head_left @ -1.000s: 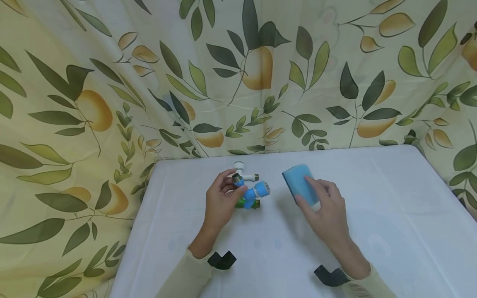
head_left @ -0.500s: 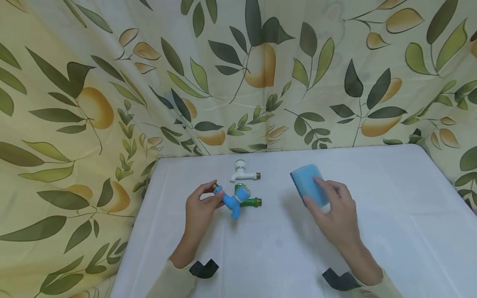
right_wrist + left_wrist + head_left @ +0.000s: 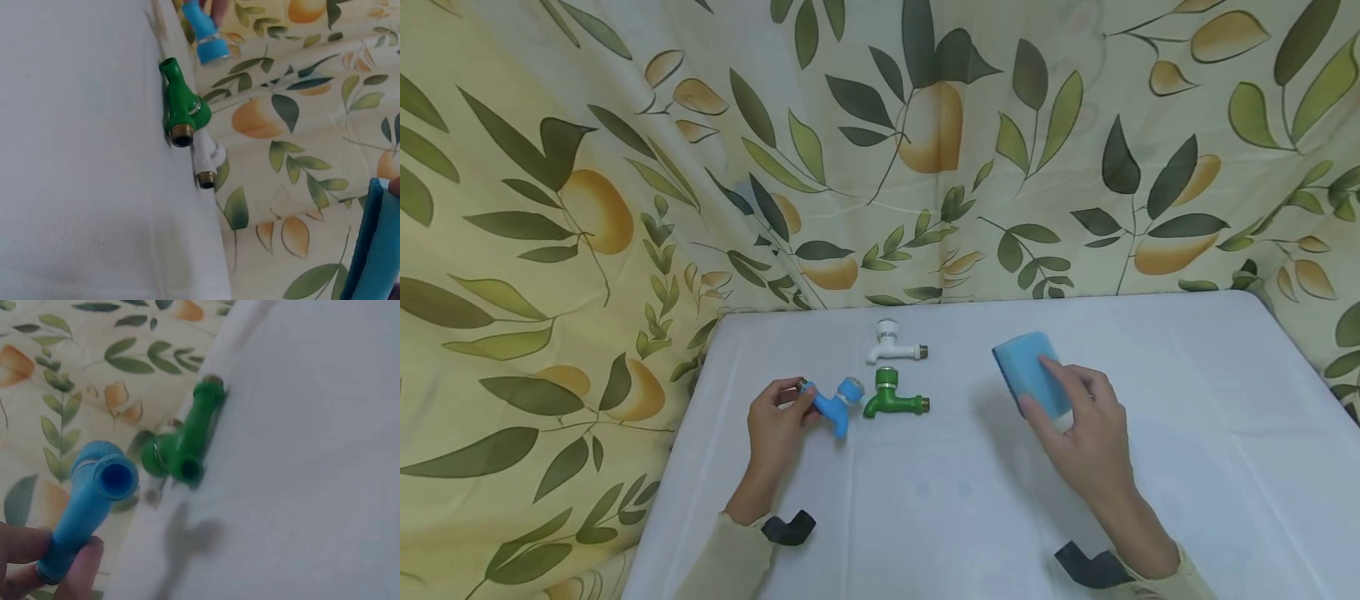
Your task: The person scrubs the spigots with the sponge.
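Over on the left, the left hand (image 3: 778,425) has the blue tap (image 3: 832,410), pinching it at its threaded end between thumb and fingers, closed down to the thickness of the pipe. The tap hangs clear of the table (image 3: 1187,367), its shadow apart from it in the left wrist view, with the handle tipped to the far right and the spout pointing to the near side (its blue mouth faces that wrist camera squarely).

Just to the right of it lies the green tap (image 3: 892,404), threaded end to the right, handle to the far side. Beyond that one, on the far side, the white tap (image 3: 895,352) lies the same way round, near the green one but apart.

And across on the right, the right hand (image 3: 1086,442) grips a light blue block (image 3: 1032,373) at its near end, thumb on the left, fingers on the right, spread just the block's width. It's held above the white cloth, well apart from the taps.
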### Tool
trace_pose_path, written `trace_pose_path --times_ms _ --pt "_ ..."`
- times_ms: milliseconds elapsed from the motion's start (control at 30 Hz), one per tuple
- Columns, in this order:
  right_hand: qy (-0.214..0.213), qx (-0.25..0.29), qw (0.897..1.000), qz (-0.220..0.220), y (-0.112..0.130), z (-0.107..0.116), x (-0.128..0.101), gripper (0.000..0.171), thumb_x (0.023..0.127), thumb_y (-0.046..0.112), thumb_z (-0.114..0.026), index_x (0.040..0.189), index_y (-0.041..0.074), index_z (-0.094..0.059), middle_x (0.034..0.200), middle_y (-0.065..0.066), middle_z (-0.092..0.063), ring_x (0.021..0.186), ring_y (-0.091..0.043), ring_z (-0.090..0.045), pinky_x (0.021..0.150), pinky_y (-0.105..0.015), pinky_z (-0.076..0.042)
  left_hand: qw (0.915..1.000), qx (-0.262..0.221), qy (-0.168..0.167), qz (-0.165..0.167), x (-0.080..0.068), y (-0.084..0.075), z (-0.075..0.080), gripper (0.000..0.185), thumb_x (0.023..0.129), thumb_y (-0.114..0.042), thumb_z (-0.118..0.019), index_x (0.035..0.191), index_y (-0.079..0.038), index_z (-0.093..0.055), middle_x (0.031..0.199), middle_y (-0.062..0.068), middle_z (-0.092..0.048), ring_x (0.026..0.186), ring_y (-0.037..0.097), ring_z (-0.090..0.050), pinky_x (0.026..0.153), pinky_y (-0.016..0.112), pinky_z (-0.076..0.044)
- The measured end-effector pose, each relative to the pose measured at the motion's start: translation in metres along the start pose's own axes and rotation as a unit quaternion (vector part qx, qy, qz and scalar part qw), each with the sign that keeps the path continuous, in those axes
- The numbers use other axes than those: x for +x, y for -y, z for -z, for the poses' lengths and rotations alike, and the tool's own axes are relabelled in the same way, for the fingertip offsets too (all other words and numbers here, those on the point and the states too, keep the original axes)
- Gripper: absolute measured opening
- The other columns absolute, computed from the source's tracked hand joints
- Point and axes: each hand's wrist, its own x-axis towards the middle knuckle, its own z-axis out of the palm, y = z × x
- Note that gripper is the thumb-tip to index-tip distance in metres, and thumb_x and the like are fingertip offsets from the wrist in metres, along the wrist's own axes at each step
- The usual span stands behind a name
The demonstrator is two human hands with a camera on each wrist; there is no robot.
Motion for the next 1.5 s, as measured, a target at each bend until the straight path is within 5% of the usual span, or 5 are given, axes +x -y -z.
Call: trace_pose_path --times_ms 567,933,1133,1300,1500 --pt "0.000 -0.004 1.000 -0.003 -0.004 0.002 -0.001 0.057 0.085 0.020 -0.078 0.138 0.008 -0.062 0.122 -0.028 -0.055 0.109 -0.051 -0.059 0.081 -0.076 -0.051 0.9979 0.061 0.009 0.017 0.032 0.025 0.004 0.029 0.092 -0.014 -0.076 0.116 -0.001 -0.069 0.093 0.019 -0.076 0.067 0.020 -0.076 0.063 0.030 -0.063" --pt "0.001 -0.009 1.000 -0.007 -0.004 0.003 -0.002 0.057 0.085 0.021 -0.079 0.138 0.008 -0.062 0.121 -0.029 -0.054 0.108 -0.051 -0.059 0.081 -0.077 -0.051 0.9920 0.121 0.031 0.020 0.037 0.020 0.010 0.036 0.091 -0.019 -0.077 0.121 0.001 -0.069 0.094 0.019 -0.076 0.067 0.021 -0.076 0.063 0.029 -0.062" --pt "0.005 -0.009 1.000 -0.013 -0.003 0.003 -0.003 0.057 0.086 0.021 -0.078 0.138 0.008 -0.062 0.122 -0.029 -0.054 0.109 -0.051 -0.058 0.082 -0.076 -0.050 0.9455 0.316 0.032 -0.070 0.031 0.010 0.005 0.058 0.098 -0.038 -0.067 0.140 0.001 -0.058 0.121 0.024 -0.058 0.108 0.037 -0.060 0.088 0.047 -0.053" --pt "0.007 -0.008 1.000 -0.012 -0.002 0.003 -0.003 0.056 0.086 0.022 -0.078 0.138 0.007 -0.062 0.122 -0.028 -0.054 0.109 -0.051 -0.058 0.082 -0.076 -0.050 0.9088 0.377 0.043 -0.173 0.026 -0.006 -0.007 0.056 0.100 -0.043 -0.063 0.142 -0.007 -0.058 0.139 0.018 -0.054 0.127 0.042 -0.046 0.094 0.060 -0.045" --pt "0.000 -0.005 1.000 0.000 -0.003 0.003 -0.003 0.057 0.084 0.020 -0.079 0.137 0.008 -0.062 0.121 -0.028 -0.055 0.107 -0.050 -0.060 0.080 -0.076 -0.051 0.8379 0.441 0.156 -0.281 0.033 -0.021 -0.022 0.068 0.087 -0.055 -0.076 0.145 -0.023 -0.058 0.146 0.001 -0.056 0.137 0.032 -0.041 0.106 0.068 -0.024"
